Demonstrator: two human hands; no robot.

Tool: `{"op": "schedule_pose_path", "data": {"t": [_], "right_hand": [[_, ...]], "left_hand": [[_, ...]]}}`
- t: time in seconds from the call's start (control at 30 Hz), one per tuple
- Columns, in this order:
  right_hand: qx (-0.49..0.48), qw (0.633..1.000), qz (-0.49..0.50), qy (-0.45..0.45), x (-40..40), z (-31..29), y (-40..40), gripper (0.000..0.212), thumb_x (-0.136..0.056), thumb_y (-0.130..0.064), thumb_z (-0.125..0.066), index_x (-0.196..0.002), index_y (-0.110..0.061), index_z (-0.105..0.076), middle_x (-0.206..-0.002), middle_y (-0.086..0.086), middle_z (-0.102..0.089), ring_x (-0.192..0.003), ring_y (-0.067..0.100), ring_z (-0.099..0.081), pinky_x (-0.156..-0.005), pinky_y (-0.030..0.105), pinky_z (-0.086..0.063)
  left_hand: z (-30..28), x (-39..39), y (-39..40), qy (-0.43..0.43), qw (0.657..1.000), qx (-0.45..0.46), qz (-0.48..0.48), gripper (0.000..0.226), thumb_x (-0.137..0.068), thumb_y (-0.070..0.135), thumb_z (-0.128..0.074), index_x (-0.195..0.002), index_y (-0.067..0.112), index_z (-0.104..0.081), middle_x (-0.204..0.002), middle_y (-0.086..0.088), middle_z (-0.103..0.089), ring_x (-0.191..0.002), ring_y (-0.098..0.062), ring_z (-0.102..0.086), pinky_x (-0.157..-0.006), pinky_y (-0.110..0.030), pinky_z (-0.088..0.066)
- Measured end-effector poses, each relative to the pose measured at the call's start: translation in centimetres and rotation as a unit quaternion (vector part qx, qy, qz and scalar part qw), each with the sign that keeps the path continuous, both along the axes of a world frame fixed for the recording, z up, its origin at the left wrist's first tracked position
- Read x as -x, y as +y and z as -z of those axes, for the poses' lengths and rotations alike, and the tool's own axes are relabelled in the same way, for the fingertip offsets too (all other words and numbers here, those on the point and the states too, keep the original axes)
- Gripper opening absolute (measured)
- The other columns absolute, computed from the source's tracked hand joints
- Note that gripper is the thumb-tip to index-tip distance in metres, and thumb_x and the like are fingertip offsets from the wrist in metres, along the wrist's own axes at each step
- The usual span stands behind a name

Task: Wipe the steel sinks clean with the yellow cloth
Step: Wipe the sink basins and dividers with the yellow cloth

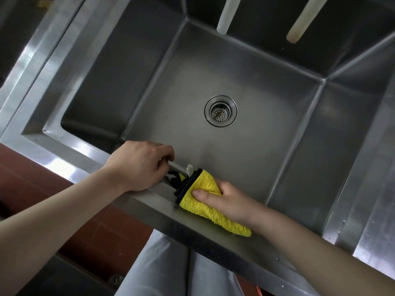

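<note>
A deep steel sink (245, 146) fills the view, with a round drain strainer (220, 111) in the middle of its floor. The yellow cloth (205, 201), edged in black, lies bunched on the sink's near rim (149, 201). My right hand (224, 199) presses down on the cloth, with the thumb on top of it. My left hand (139, 165) rests on the same rim just left of the cloth, its fingers curled over the inner edge and touching the cloth's black end. I cannot tell whether the left hand grips the cloth.
Two pale hose or pipe ends (226, 16) (299, 24) hang over the sink's far wall. A steel ledge (49, 50) borders the sink on the left, another steel wall (367, 189) on the right. Red floor tiles (64, 189) and my pale trousers (171, 265) show below the rim.
</note>
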State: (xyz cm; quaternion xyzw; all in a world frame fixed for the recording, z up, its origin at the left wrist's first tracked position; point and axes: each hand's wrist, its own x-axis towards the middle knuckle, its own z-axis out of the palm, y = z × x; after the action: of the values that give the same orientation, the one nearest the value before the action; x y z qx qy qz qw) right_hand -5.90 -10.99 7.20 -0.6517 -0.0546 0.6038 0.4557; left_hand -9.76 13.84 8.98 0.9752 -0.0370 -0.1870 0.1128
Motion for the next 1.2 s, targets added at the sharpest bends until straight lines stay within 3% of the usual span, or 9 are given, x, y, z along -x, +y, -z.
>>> {"op": "schedule_pose_path", "data": {"t": [0.13,0.27,0.5,0.73,0.93,1.07,1.2], "right_hand": [[0.009,1.0,0.005,0.015,-0.8,1.4,1.0,0.045,-0.067,-0.064,-0.064,-0.099,-0.033,-0.068,-0.098,-0.014,-0.073,-0.095,0.005,-0.067,-0.092,0.022,-0.05],[0.042,0.999,-0.009,-0.015,-0.8,4.2,2.2,0.028,-0.085,-0.057,-0.061,-0.1,-0.034,-0.066,-0.107,-0.011,-0.07,-0.103,0.01,-0.064,-0.101,0.029,-0.046],[0.097,0.993,-0.057,-0.042,-1.0,7.8,3.8,0.063,-0.09,-0.064,-0.052,-0.137,-0.023,-0.056,-0.13,-0.004,-0.061,-0.118,0.019,-0.057,-0.096,0.029,-0.041],[0.125,0.989,-0.069,-0.027,-1.5,9.8,4.1,0.067,-0.09,-0.065,-0.051,-0.141,-0.021,-0.052,-0.137,-0.002,-0.058,-0.122,0.019,-0.055,-0.096,0.024,-0.037],[0.124,0.988,-0.083,-0.034,-2.0,10.1,4.4,0.059,-0.097,-0.055,-0.048,-0.142,-0.018,-0.049,-0.14,0.0,-0.054,-0.126,0.02,-0.051,-0.092,0.02,-0.033],[0.124,0.988,-0.085,-0.044,-1.9,10.8,4.7,0.056,-0.096,-0.053,-0.051,-0.139,-0.018,-0.052,-0.138,0.002,-0.057,-0.124,0.021,-0.053,-0.094,0.022,-0.035],[0.128,0.986,-0.088,-0.06,-1.9,11.5,4.9,0.056,-0.094,-0.056,-0.053,-0.137,-0.02,-0.055,-0.135,0.002,-0.06,-0.121,0.022,-0.055,-0.101,0.029,-0.04]], "left_hand": [[0.1,-0.1,0.1,0.0,1.0,0.002,0.006,0.031,-0.083,0.029,-0.039,-0.103,0.032,-0.063,-0.106,0.016,-0.064,-0.086,-0.014,-0.065,-0.061,-0.027,-0.043],[0.1,-0.1,0.0,0.006,1.0,0.007,-0.002,0.034,-0.081,0.028,-0.039,-0.103,0.032,-0.064,-0.107,0.016,-0.064,-0.085,-0.015,-0.066,-0.061,-0.027,-0.045],[0.0,-0.2,-0.1,0.02,1.0,0.008,-0.006,0.046,-0.08,0.034,-0.024,-0.104,0.034,-0.063,-0.107,0.016,-0.063,-0.088,-0.013,-0.065,-0.065,-0.032,-0.052],[-0.2,-0.3,-0.1,0.028,0.999,0.013,-0.009,0.045,-0.08,0.035,-0.025,-0.103,0.035,-0.063,-0.104,0.016,-0.063,-0.085,-0.013,-0.064,-0.064,-0.033,-0.053],[-0.3,-0.3,0.0,0.029,0.999,0.015,-0.004,0.038,-0.082,0.031,-0.031,-0.103,0.035,-0.062,-0.102,0.016,-0.063,-0.082,-0.01,-0.061,-0.06,-0.029,-0.048],[-0.2,-0.2,0.1,0.027,0.999,0.018,-0.007,0.041,-0.081,0.033,-0.027,-0.102,0.035,-0.062,-0.101,0.017,-0.063,-0.079,-0.009,-0.061,-0.058,-0.027,-0.046],[-0.1,-0.3,0.1,0.032,0.999,0.021,-0.004,0.04,-0.082,0.033,-0.028,-0.105,0.035,-0.061,-0.104,0.017,-0.062,-0.085,-0.009,-0.062,-0.064,-0.031,-0.051]]}}
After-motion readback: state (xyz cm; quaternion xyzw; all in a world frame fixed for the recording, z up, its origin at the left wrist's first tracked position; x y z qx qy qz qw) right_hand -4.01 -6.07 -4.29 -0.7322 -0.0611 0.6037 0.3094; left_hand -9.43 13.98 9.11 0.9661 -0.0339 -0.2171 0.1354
